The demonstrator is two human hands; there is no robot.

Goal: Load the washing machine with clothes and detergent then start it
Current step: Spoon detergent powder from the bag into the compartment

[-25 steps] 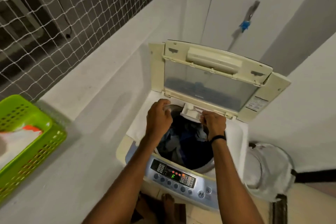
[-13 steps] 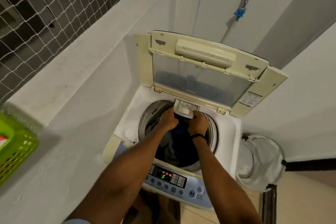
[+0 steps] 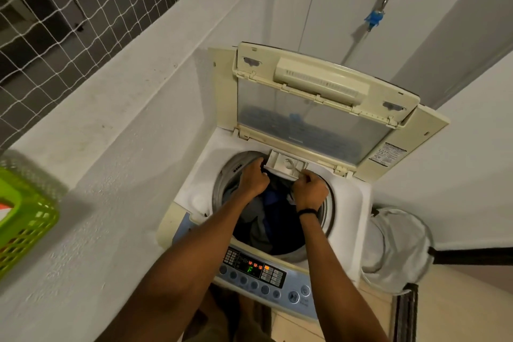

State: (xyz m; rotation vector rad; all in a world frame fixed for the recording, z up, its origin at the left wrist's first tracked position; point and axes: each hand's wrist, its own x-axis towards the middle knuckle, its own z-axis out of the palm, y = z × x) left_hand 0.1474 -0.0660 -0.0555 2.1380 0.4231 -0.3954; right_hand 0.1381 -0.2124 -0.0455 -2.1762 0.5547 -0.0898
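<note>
A green basket (image 3: 25, 225) is set left of the washing machine (image 3: 349, 203). At the machine's back rim the detergent drawer (image 3: 286, 165) is gripped — left hand (image 3: 254, 179) at its left corner, right hand (image 3: 311, 191) at its right, fingers curled. Clothes (image 3: 263, 219) are held in its drum.

Washing machine lid (image 3: 319, 83) cream, yellowed; top deck (image 3: 350, 203) white. Detergent drawer (image 3: 286, 165) white. Control panel (image 3: 302, 280) pale blue, buttons (image 3: 265, 289) darker blue; display (image 3: 251, 268) black, green "F", orange lights. Clothes (image 3: 266, 216) dark blue and grey. Basket (image 3: 30, 230) lime green, lattice walls. Netting (image 3: 69, 8) white, square grid. Wristband (image 3: 307, 211) black. Tap fitting (image 3: 374, 19) blue. Laundry bag (image 3: 399, 247) white.
</note>
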